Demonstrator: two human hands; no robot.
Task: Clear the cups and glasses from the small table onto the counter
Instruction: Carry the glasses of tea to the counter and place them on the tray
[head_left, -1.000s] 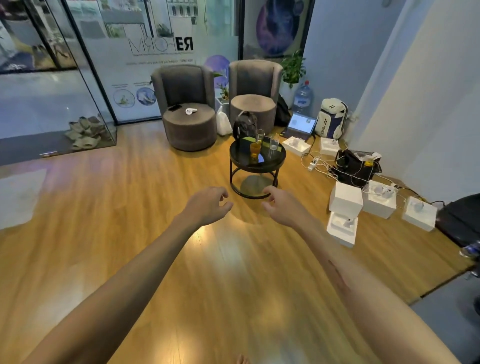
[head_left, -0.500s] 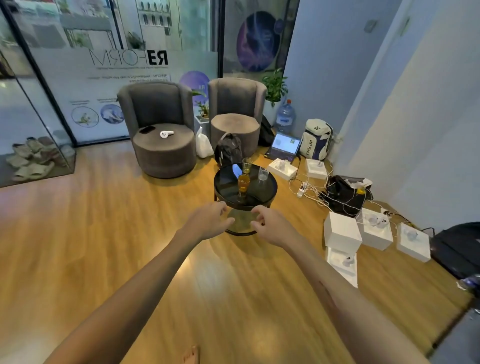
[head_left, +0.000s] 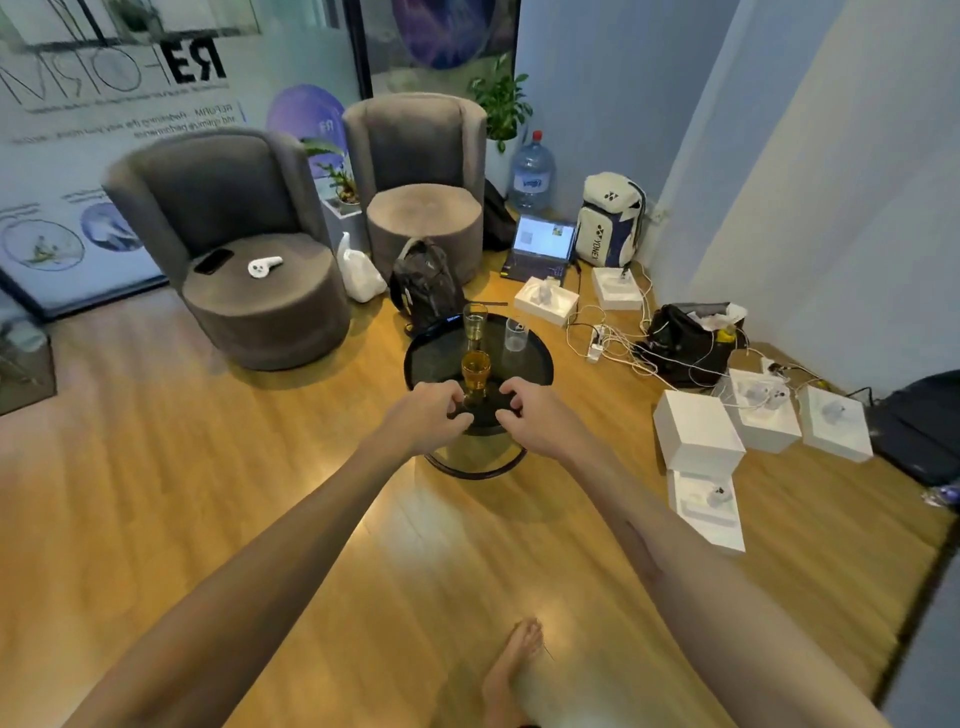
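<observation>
Three glasses (amber glass (head_left: 476, 370) nearest) stand upright on the desk (head_left: 436, 358); left hand (head_left: 427, 413) and right hand (head_left: 530, 415) loosely curled, empty.

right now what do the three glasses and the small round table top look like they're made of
Amber glass: probably tinted glass or clear glass holding amber liquid; it is see-through with bright glints. Tall glass and clear glass: transparent, most likely glass, though clear plastic can't be ruled out. Table top: dark, glossy, reflective, perhaps tinted glass or polished lacquer.
</observation>
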